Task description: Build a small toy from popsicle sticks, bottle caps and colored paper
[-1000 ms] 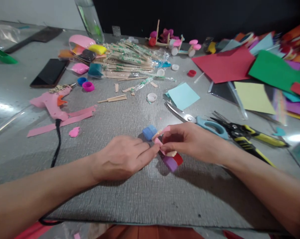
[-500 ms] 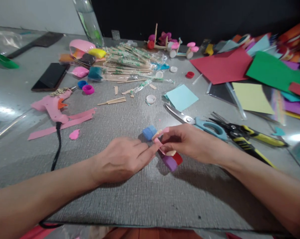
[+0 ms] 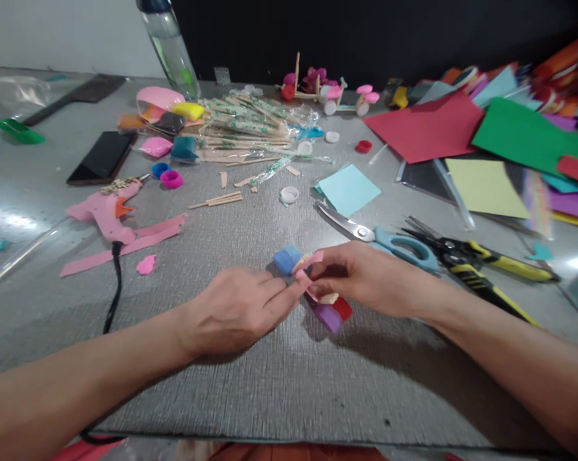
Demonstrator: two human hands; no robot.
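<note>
A small craft model lies on the table between my hands. It has a blue block-like piece, a purple piece and a red piece at its ends, with cream bits in between. My right hand pinches a pink strip on top of the model between thumb and fingers. From the left, my left hand presses its index fingertip against the same strip, its other fingers curled. My fingers hide much of the model's middle.
Scissors and pliers lie right of my hands. Further left are a pink glue gun and a phone. Wrapped sticks, a bottle, small wheeled models and coloured paper stand or lie behind.
The view has shifted slightly, showing more of the bottle's top. Both hands stay on the model with almost no visible movement.
</note>
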